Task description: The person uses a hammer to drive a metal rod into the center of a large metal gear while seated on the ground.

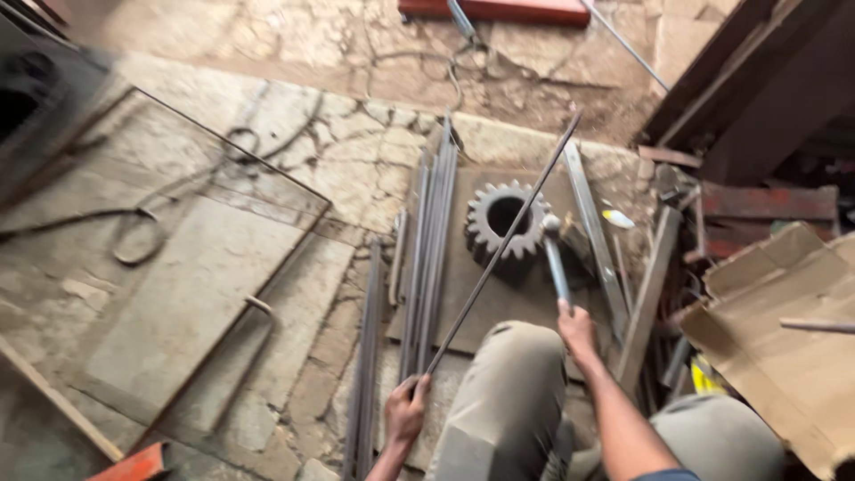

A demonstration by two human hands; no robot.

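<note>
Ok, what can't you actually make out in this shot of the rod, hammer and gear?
Head view only:
- Hammer: head motion-blurred, shape unclear.
- Gear: the rod crosses it; tooth detail soft.
- Left hand: arm cut off by bottom edge.
- Right hand: fingers hidden behind the handle.
- Rod bundle: count unreadable, blurred.

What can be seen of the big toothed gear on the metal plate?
The gear is a thick, dark grey metal wheel with blunt teeth all round its rim and a wide round bore. It lies flat on a dark steel plate on the stone floor. A thin steel rod, gripped at its lower end by the left hand, slants across its top. A hammer in the right hand has its head beside the gear's right edge; contact is unclear.
</note>
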